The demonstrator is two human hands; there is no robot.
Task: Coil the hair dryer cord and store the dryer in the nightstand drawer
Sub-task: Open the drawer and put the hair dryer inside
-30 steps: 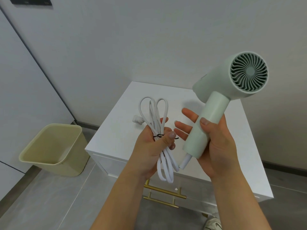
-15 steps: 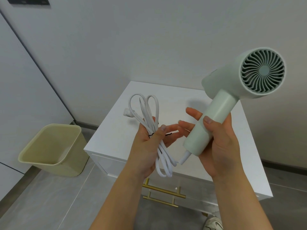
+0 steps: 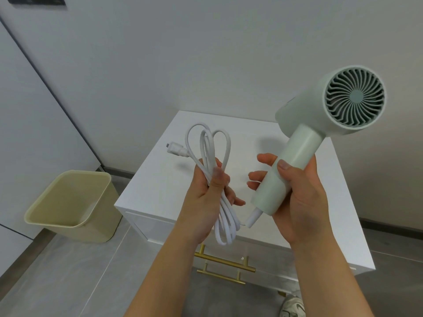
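The middle of the coiled cord (image 3: 225, 216) is buried inside the left grip (image 3: 204, 204), whose thumb (image 3: 218, 179) is smeared by blur. The hair dryer (image 3: 320, 115) points its nozzle away, unseen, and the right grip (image 3: 299, 197) covers one side of its handle (image 3: 295, 161). A shoe (image 3: 293, 305) and a dark wall panel (image 3: 34, 0) are cut off by the picture's edges.

No legible text or labels.

Left hand (image 3: 206, 197) grips cord (image 3: 225, 225); right hand (image 3: 302, 197) holds hair dryer (image 3: 302, 145).
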